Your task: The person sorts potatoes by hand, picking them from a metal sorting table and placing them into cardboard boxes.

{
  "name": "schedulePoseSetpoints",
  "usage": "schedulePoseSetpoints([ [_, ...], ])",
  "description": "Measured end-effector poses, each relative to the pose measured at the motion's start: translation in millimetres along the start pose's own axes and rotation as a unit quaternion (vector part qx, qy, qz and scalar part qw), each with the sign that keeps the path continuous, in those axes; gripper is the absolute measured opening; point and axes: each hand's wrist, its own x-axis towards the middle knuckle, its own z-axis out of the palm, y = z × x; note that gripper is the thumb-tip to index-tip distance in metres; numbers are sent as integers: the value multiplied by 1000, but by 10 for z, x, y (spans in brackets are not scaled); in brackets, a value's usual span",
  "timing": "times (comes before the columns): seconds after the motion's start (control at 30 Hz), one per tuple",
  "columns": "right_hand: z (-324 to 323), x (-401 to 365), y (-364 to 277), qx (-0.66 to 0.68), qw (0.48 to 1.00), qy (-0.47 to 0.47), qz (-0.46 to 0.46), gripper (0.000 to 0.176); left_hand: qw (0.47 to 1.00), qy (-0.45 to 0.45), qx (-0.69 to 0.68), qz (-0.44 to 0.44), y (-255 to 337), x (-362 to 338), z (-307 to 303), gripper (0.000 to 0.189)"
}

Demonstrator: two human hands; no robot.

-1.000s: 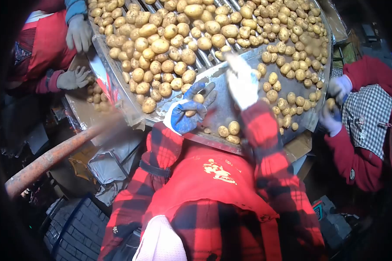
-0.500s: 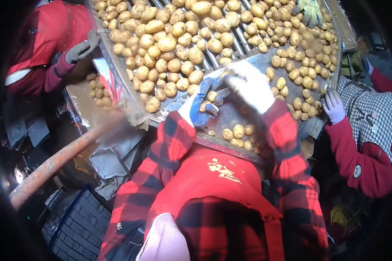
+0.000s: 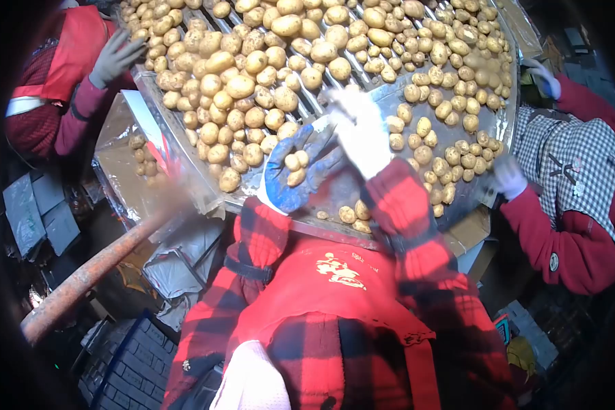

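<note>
Three people are working at one table heaped with potatoes.
Far more potatoes [image 3: 253, 61] than anyone can count are lying on the one metal table [image 3: 383, 102]. Five gloved hands are showing: the person's own left hand [image 3: 295, 174] in blue and right hand [image 3: 359, 133] in white, one grey-gloved hand [image 3: 113, 56] on the far left, and two white-gloved hands [image 3: 509, 176] on the right. About three small potatoes [image 3: 295, 167] are sitting in the blue palm. About four more are lying at the near edge. One rusty pole [image 3: 89, 270] is sticking out on the near left.
</note>
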Motion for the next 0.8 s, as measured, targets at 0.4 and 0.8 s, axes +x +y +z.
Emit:
schedulePoseSetpoints([
  [0.4,-408,991,683,-125,973,142,128,88,984,-52,-146,-91,60,137,115,43],
  [0.8,-424,1129,343,-409,897,147,80,56,989,-69,-61,-115,-157,110,212,34],
])
